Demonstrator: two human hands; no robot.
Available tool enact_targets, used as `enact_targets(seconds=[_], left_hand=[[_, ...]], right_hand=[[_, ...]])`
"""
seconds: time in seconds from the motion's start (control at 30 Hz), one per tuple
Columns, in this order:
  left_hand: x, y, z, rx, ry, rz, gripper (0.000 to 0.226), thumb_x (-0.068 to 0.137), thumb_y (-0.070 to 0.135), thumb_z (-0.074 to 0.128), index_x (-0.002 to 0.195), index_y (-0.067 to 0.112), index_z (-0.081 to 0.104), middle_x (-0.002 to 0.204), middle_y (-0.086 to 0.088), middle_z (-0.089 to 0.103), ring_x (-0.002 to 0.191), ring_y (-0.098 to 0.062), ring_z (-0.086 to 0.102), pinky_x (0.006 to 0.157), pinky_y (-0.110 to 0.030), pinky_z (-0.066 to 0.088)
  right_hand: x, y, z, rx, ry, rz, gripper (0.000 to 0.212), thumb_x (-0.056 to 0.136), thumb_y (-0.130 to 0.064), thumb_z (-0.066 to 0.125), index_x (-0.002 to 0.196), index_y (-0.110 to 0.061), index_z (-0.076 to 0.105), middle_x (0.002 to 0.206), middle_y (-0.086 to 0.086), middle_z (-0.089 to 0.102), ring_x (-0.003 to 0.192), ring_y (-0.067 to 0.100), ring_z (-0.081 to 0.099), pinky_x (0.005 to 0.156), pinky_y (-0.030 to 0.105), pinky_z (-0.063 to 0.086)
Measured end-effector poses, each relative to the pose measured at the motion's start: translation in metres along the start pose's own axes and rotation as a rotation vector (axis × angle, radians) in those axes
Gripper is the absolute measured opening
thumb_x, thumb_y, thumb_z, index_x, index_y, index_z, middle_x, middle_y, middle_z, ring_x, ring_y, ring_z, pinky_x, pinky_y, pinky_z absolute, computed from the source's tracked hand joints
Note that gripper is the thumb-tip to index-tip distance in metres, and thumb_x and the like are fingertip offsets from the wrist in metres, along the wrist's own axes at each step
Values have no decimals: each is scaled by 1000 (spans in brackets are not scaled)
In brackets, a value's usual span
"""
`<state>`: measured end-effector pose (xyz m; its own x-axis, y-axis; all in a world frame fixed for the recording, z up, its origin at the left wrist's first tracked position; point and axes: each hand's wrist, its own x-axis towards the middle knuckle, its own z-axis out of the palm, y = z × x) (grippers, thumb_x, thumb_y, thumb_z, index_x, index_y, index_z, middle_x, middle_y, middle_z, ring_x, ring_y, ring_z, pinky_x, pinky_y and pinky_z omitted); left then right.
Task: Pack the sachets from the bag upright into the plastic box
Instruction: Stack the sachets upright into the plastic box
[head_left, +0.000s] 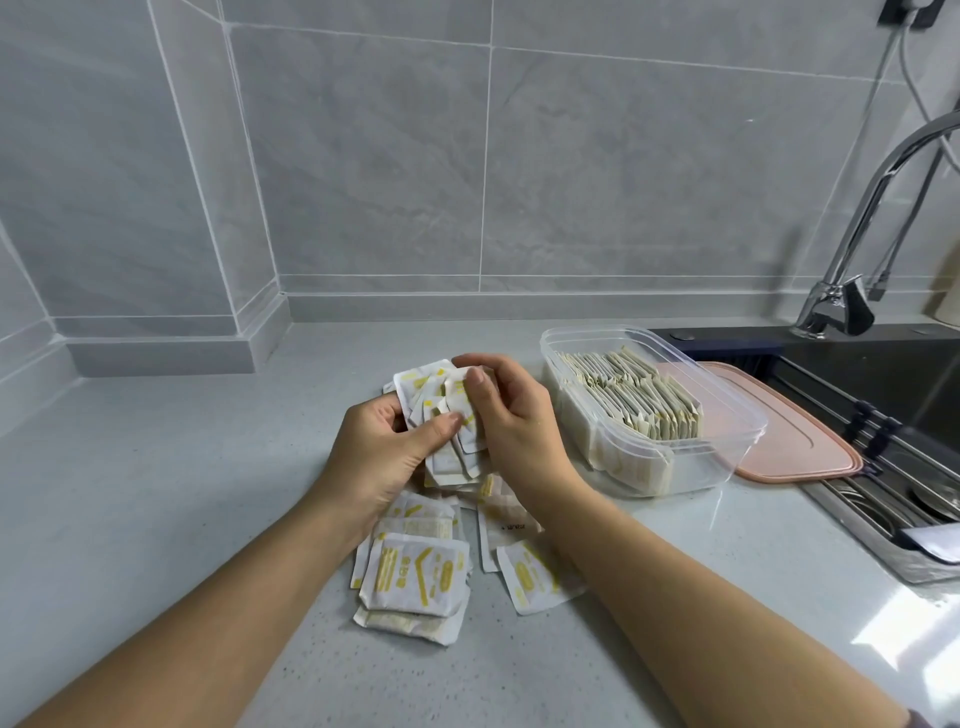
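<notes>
Evidently light, thin and slippery, the sachets (439, 389) fan loosely in the left hand (384, 441) and right hand (517, 421), both pinching the bunch just left of the part-filled plastic box (711, 467), so squeezing their flat faces together should stop slipping.

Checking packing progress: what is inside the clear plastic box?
Sachets stand on edge in a row along the left side of the plastic box; the right side holds none. The floor beneath them is covered, and their count cannot be told.
</notes>
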<state>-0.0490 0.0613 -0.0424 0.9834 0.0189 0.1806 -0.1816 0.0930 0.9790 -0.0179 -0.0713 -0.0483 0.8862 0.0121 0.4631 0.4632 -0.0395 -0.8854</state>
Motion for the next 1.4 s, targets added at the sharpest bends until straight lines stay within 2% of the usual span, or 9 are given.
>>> enact_targets(seconds=[0.1,0.33,0.5,0.6,0.77,0.9,1.07,1.2,1.4], left_hand=[[2,3,-4,7,43,55,13,81,8,71,93,13,73,87,-8,76,82,-24,73,74,-36,58],[12,2,-15,29,79,117,15,83,5,67,89,18,69,76,6,75,71,-7,71,65,-19,54],[14,-2,-16,-78,-6,25,20,97,21,49,102,14,67,92,-4,75,90,-18,70,81,-35,52],[17,-2,-16,-146,9,36,30,101,25,40,107,12,67,109,-9,71,108,-24,64,94,-39,49],[21,1,-20,-174,215,88,29,102,23,40,93,20,68,86,0,71,79,-12,66,71,-26,53],[30,2,-39,-13,436,172,20,99,26,48,92,22,66,75,11,63,61,4,52,60,-16,41],[25,1,-35,98,253,196,17,93,23,57,81,23,69,59,3,47,51,-3,41,49,-17,38],[18,0,-27,104,75,175,22,91,22,58,81,29,76,78,-12,69,65,-19,59,65,-31,51],[15,-3,-24,82,-27,153,19,90,17,59,91,26,75,92,0,76,92,-16,70,82,-29,54]], right_hand=[[1,0,-2,55,-94,47,24,100,-14,47,121,-6,58,100,4,67,92,14,64,84,33,53],[1,10,0,-236,-208,84,33,85,-41,61,106,-17,68,97,2,74,93,22,69,89,48,53],[1,8,-6,-225,-250,51,15,90,-15,66,104,-9,69,84,-13,69,72,-7,60,71,12,46],[1,7,-5,-254,-238,34,12,89,-17,67,100,-13,69,85,-9,70,72,1,58,70,16,46],[0,9,-7,-334,-295,15,23,87,-16,69,81,-35,58,65,-26,62,64,-5,52,66,14,43],[2,6,-9,-227,-256,2,6,89,-13,66,94,-11,64,83,1,68,78,17,61,79,37,50],[1,4,-11,-94,-259,-11,10,90,-8,63,101,-7,63,92,4,67,89,19,63,86,43,49],[0,8,-11,-48,-212,47,11,92,-7,61,103,-6,63,87,0,66,75,2,61,68,19,48],[-1,9,-10,-11,-239,131,5,93,-13,61,91,-16,64,78,-1,65,67,6,59,61,20,49]])
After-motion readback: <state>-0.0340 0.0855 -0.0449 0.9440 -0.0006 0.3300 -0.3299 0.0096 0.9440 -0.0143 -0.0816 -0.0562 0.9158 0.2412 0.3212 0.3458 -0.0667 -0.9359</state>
